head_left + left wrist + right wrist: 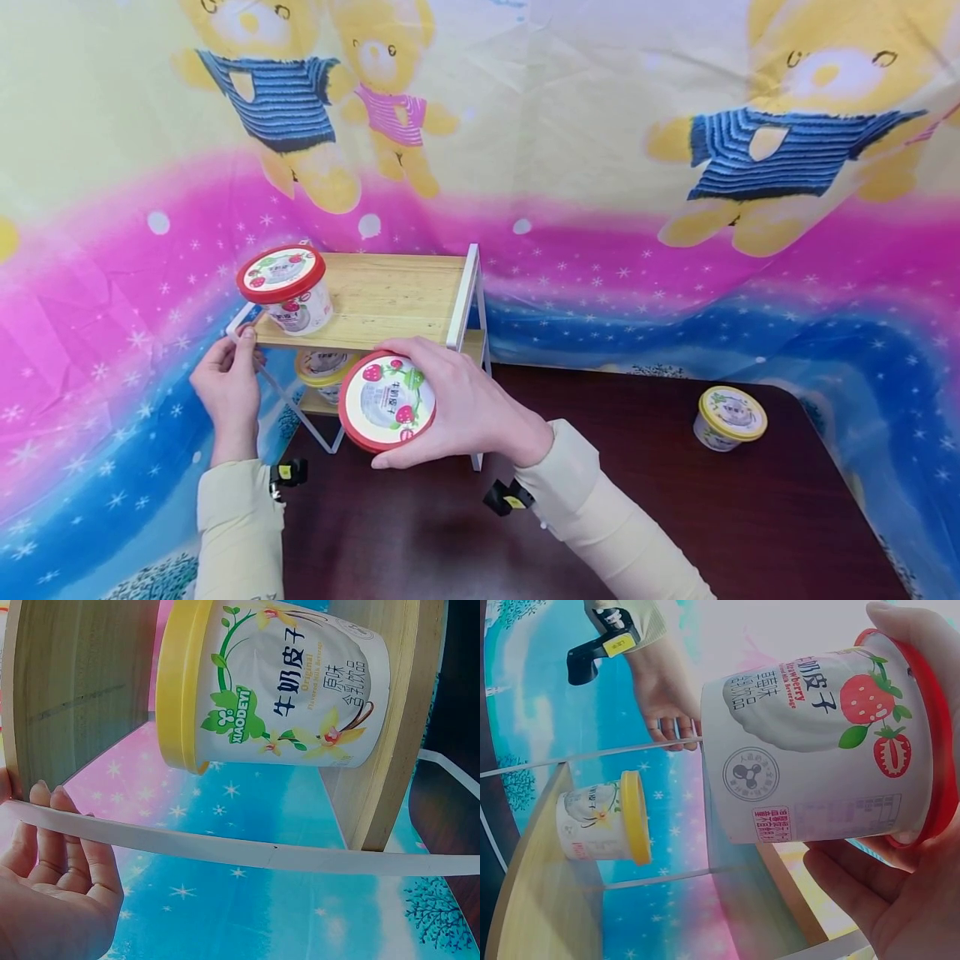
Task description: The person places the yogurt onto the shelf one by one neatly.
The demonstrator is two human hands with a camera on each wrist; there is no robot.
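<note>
Right hand [468,404]: fingers wrapped round the held tub, grasping it by its side near the lid, thumb on the lower edge as the head view shows it
Held tub [386,402]: in the air in front of the rack, red lid turned toward the head camera; the right wrist view shows its white wall with strawberries and the word "Strawberry"
Left hand [234,387]: fingers curled over the rack's white frame [225,847], grasping it at the near left corner of the top
Rack [397,292]: two wooden boards, one above the other, carried by white frames at both ends; it stands on the table, the held tub and right hand hiding part of its front
Red tub [303,312]: upright on the upper board at its left end, just beside the left hand, lid on
Lower yellow tub [292,690]: on the lower board toward its left end, lid on, partly covered by the upper board in the head view; "XIAODEYI" and "Original" on its wall
Sleeves [607,525]: pale cream, on both arms, a small black camera [508,497] with a yellow label at each wrist
Table [600,467]: dark reddish brown, rounded at the far right corner
Far yellow tub [730,418]: upright on the table near that corner, well apart from the rack, lid on
Cloth [570,275]: behind everything, printed with bears, pink and blue bands and white snowflakes
</note>
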